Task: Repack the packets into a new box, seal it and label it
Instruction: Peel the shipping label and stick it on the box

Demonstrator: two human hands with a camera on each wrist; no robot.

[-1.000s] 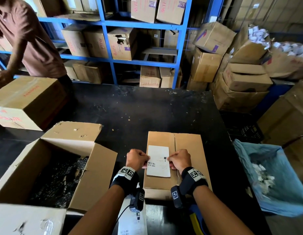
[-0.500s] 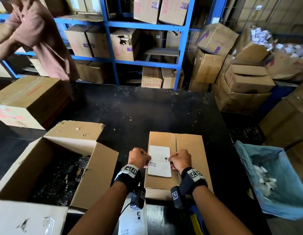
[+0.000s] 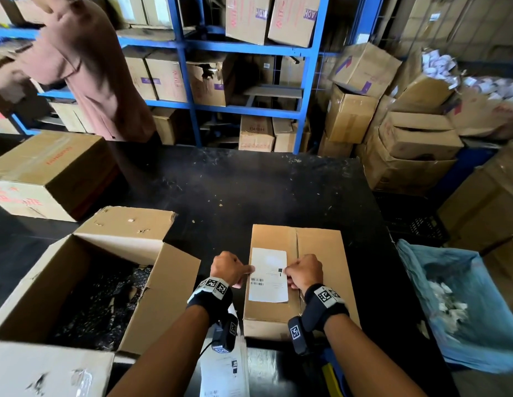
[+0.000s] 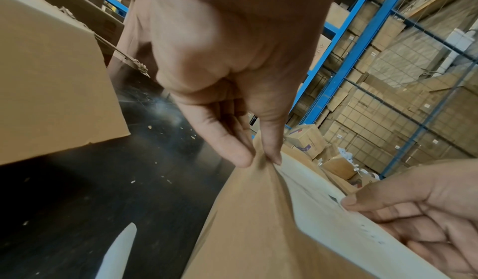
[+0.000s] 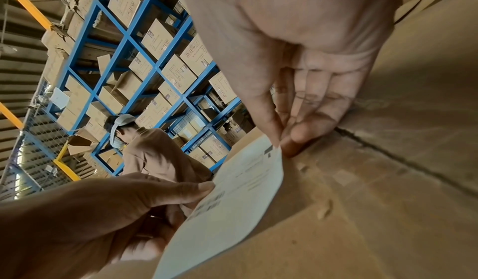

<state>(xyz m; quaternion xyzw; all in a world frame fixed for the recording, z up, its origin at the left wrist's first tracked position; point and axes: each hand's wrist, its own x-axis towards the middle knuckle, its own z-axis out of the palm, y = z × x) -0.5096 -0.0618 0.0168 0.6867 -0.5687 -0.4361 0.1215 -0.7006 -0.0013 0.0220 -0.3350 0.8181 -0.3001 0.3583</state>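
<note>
Labelling step in hand. The label lies over the left flap of the closed box, lower centre of the head view, on the table. The left hand pinches the label's left edge between thumb and forefinger; the right hand pinches the right edge likewise. In both wrist views the sheet looks lifted clear of the cardboard at the edges, so judged not yet stuck down. Recommended: keep the sheet taut and square to the box edge, lay one edge first, then smooth across to avoid creases. Keep it off the centre seam, which runs just right of the label.
</note>
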